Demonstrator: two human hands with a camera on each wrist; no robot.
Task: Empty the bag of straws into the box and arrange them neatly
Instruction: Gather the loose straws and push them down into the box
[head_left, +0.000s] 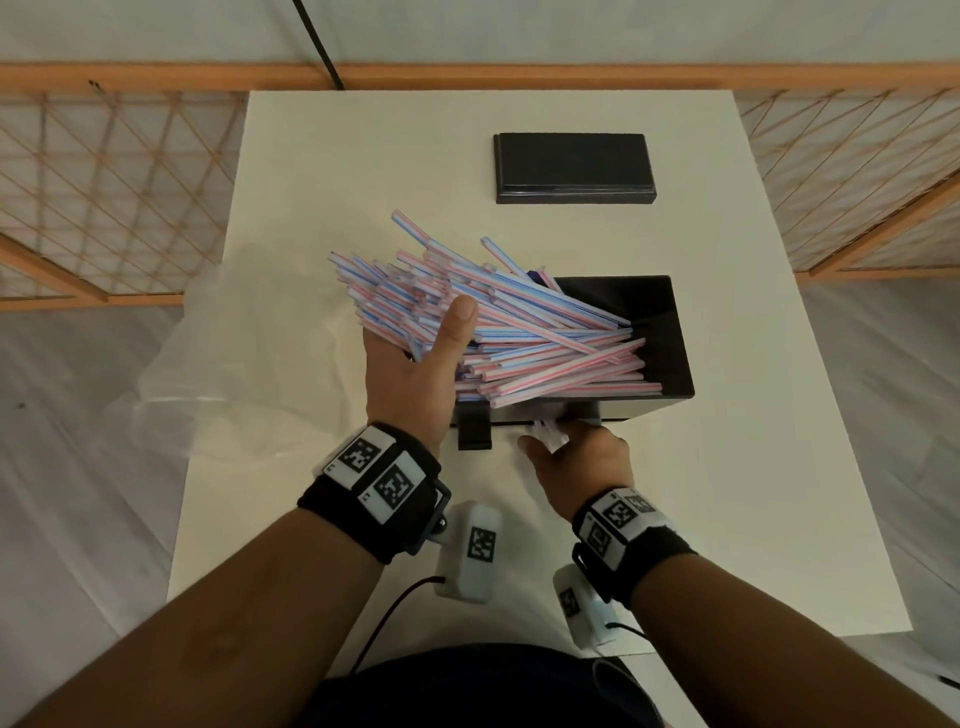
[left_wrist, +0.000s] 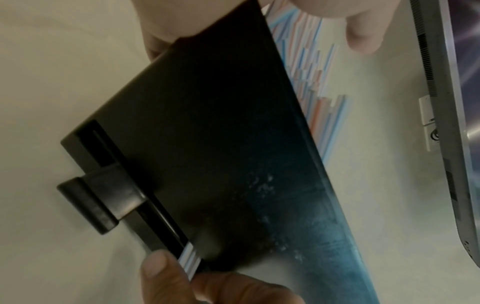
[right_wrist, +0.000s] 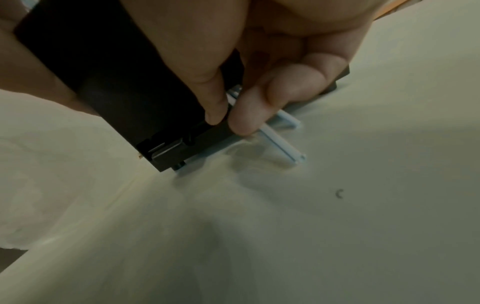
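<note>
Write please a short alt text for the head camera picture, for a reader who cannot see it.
A left hand holds up a messy heap of pink and blue striped straws that spills over the left end of an open black box on a white table. The right hand pinches straw ends at the box's near wall; a black lid lies farther back.
</note>
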